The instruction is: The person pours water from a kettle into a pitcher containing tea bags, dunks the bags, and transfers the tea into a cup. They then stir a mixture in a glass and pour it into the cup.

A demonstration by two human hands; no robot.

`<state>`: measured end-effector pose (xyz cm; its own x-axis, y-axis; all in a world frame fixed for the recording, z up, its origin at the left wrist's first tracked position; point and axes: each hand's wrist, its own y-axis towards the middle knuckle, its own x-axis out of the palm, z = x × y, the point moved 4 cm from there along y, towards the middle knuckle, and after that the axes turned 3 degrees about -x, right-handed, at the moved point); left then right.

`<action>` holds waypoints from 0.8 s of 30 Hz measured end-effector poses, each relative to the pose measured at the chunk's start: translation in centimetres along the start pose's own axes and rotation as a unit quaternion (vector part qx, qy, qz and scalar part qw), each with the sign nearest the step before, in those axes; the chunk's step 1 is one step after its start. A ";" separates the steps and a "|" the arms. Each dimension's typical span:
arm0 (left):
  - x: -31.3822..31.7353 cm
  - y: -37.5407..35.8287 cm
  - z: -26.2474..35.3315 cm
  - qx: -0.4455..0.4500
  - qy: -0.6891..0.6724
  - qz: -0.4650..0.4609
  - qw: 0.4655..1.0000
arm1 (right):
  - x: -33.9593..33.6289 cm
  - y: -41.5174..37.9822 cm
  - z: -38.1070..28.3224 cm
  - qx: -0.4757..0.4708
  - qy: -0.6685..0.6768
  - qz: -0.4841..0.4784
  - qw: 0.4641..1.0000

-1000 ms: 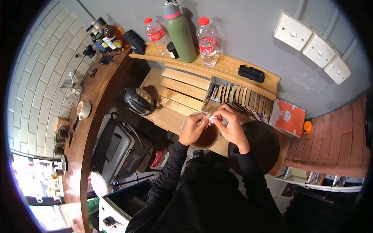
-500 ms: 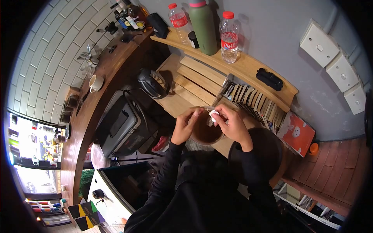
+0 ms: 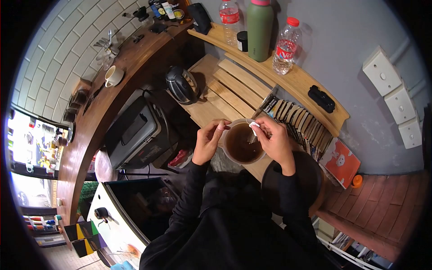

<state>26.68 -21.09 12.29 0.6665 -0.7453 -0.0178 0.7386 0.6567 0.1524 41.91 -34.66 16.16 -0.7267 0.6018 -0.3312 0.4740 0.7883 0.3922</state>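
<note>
A wide cup (image 3: 243,156) of brown liquid, which looks like tea, stands in front of me at the edge of the wooden surface. My right hand (image 3: 275,140) is over its right side, thumb and fingers pinching a small white tag (image 3: 254,128). Below the tag, a pale, translucent tea bag (image 3: 252,138) hangs at the liquid. My left hand (image 3: 209,140) is at the cup's left rim, thumb and forefinger pinched together; I cannot tell whether anything thin is between them.
Beyond the cup lies a slatted wooden board (image 3: 234,92), with a black kettle (image 3: 182,85) to its left. A row of books (image 3: 300,121) and a red notebook (image 3: 340,161) stand right. Bottles (image 3: 286,47) line the shelf (image 3: 252,57) above. A dark round stool-like top (image 3: 292,184) sits under my right forearm.
My hands have moved slightly apart, and the left is now at the cup's left edge. More of the liquid shows. The view has shifted a little.
</note>
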 end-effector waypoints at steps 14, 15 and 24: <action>-3.1 1.1 -3.6 -0.039 -0.017 -0.082 0.996 | 0.3 0.4 -2.5 0.002 -0.030 0.077 0.997; -3.4 1.0 -3.7 -0.039 -0.008 -0.086 0.995 | 0.3 0.6 -2.6 0.003 -0.022 0.090 0.996; -3.9 1.1 -5.8 -0.099 0.008 -0.267 0.959 | 0.9 0.4 -4.3 0.035 -0.084 0.111 0.990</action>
<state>25.42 -16.80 6.82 0.1890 -0.9804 -0.0557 0.9785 0.1928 -0.0732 39.37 -34.35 19.71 -0.5099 0.7696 -0.3843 0.6503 0.6373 0.4135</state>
